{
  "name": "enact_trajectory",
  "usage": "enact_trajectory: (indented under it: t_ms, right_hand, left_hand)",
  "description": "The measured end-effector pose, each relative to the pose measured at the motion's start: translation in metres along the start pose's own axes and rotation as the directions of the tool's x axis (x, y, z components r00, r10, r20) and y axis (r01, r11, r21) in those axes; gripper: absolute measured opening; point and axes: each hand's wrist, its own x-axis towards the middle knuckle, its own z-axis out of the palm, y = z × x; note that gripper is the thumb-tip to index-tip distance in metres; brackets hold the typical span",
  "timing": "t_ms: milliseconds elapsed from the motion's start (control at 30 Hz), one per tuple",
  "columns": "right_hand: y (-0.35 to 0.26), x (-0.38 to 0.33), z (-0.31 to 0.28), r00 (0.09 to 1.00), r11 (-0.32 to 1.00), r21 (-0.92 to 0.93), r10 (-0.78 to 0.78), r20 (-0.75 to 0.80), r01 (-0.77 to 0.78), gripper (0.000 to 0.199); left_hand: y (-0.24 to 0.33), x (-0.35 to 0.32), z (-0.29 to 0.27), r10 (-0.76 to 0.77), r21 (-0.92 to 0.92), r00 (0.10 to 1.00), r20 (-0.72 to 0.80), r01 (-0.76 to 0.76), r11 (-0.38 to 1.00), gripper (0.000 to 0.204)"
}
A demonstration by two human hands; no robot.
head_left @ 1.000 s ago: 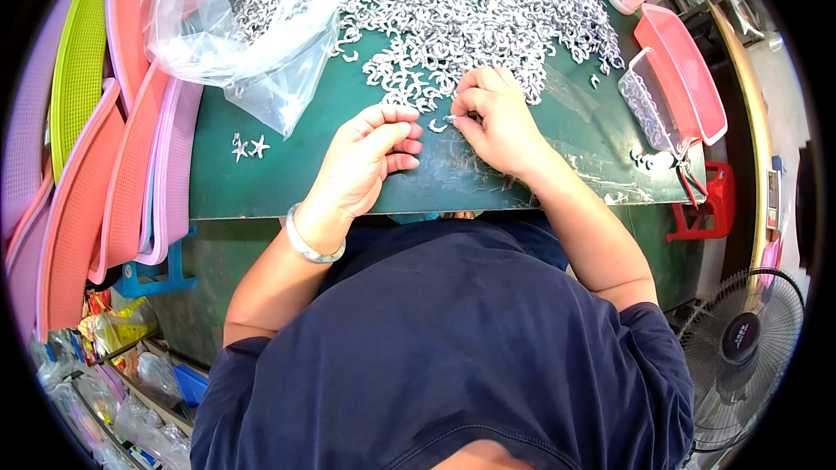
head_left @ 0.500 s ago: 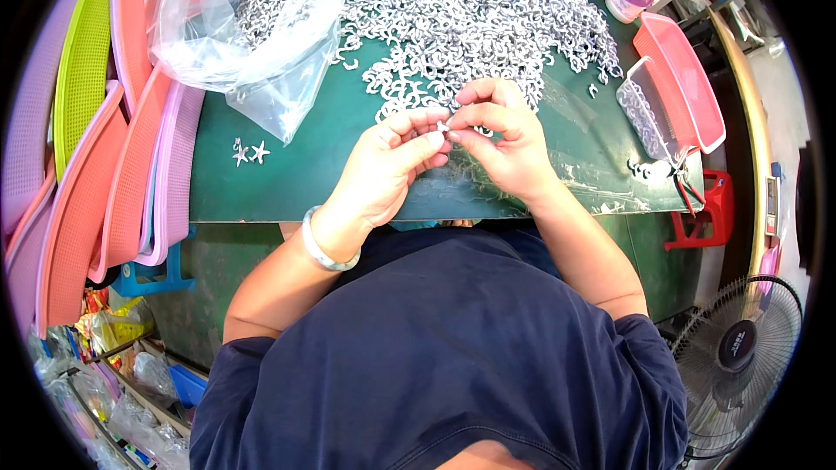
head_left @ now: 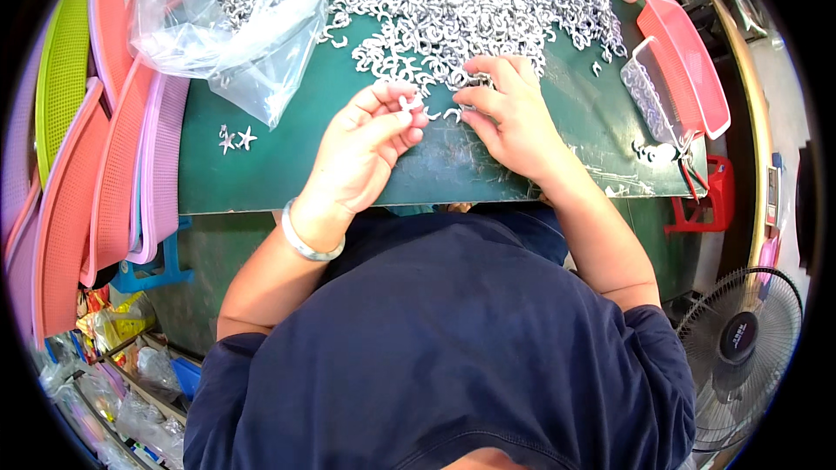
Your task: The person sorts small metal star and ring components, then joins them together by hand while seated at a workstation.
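Observation:
My left hand (head_left: 353, 144) is raised over the near part of the table, a small pale crescent-shaped piece (head_left: 407, 104) pinched between thumb and fingertips. To its right, my right hand (head_left: 522, 122) reaches down to the near edge of a pile of silvery crescent-shaped pieces (head_left: 470, 9). Its thumb and forefinger are apart, close beside a loose crescent (head_left: 452, 114). Whether the fingertips touch that piece I cannot tell. Small star-shaped pieces (head_left: 246, 137) lie at the left of the green table (head_left: 348, 187).
A clear plastic bag (head_left: 235, 43) with more small metal pieces stands at the back left. Coloured perforated baskets (head_left: 113, 174) are stacked at the left. On the right are a pink basket (head_left: 688, 65), a clear tray (head_left: 649, 91), pliers (head_left: 691, 170) and a fan (head_left: 740, 357).
My hands, together before, have separated. The left one moved left with the small piece. The right one opened and shifted toward the loose crescents. The whole view has shifted slightly.

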Motion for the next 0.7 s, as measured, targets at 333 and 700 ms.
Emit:
enact_trajectory:
  t_ms: [333, 700]
  right_hand:
    - [-0.001, 0.003, 0.009, 0.995, 0.999, -0.014, 0.042, 0.086, -0.041, 0.013]
    - [-0.023, 0.018, 0.009, 0.949, 0.79, 0.544, 0.314, 0.035, -0.282, 0.022]
  left_hand:
    - [0.013, 0.006, -0.001, -0.113, 0.095, 0.991, -0.07, 0.12, 0.988, 0.022]
    - [0.003, 0.013, 0.011, -0.075, 0.159, 0.992, -0.1, 0.09, 0.983, 0.009]
